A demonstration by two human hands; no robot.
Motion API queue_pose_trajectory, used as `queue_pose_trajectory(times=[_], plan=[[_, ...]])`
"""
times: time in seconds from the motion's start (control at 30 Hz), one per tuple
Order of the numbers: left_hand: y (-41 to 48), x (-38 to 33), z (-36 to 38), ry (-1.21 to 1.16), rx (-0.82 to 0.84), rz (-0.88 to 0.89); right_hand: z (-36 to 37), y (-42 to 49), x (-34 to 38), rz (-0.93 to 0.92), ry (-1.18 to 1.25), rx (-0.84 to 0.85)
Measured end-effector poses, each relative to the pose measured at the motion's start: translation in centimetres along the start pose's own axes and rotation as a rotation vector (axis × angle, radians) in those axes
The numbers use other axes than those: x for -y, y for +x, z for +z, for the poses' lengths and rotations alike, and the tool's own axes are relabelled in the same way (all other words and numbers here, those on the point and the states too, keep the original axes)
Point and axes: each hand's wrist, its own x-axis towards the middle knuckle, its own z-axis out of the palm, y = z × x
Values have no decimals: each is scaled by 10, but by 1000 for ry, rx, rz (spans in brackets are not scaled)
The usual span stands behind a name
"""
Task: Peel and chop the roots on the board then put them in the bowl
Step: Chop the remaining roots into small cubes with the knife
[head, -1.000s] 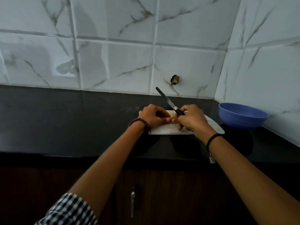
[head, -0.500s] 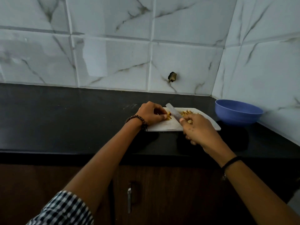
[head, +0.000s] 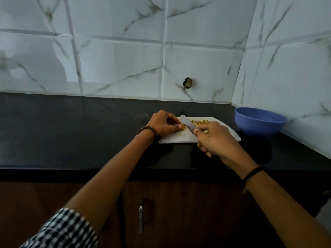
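Note:
A white cutting board (head: 180, 137) lies on the black counter. On it my left hand (head: 163, 124) pinches a small yellowish root piece (head: 183, 127) against the board. My right hand (head: 215, 139) grips a knife (head: 188, 124) by the handle, its blade lying low across the board just right of the held piece. Several chopped yellow root pieces (head: 199, 122) lie on the board's far part, behind the blade. The blue bowl (head: 259, 123) stands to the right of the board in the counter's corner; its inside is not visible.
The black counter (head: 71, 131) stretches wide to the left of the board. Marble-look tiled walls (head: 125, 68) close off the back and right. A dark hole (head: 187, 82) marks the back wall. Below the counter edge is a brown cabinet with a metal handle (head: 141, 218).
The knife came down from a raised angle to lie low on the board. My right hand pulled back toward the front edge, uncovering the chopped pieces. My left hand stays on its piece.

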Motion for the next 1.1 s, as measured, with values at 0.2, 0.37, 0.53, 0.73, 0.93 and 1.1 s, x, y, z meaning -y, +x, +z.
queue_pose_trajectory(times=[0.2, 0.37, 0.53, 0.73, 0.93, 1.1], plan=[[1, 1, 0, -13, 8, -12, 6, 4, 5, 15, -65, -9], [2, 1, 0, -24, 0, -17, 10, 5, 20, 28, -185, -21], [1, 0, 0, -14, -14, -7, 6, 1, 29, 5, -263, 10], [-2, 0, 0, -7, -38, -6, 12, -8, 30, 27, -308, 85], [-6, -4, 0, -26, -32, -16, 1, -20, 29, 42, -349, 118], [-5, -4, 0, -38, -31, -53, -19, -44, 16, 40, -401, 150]])
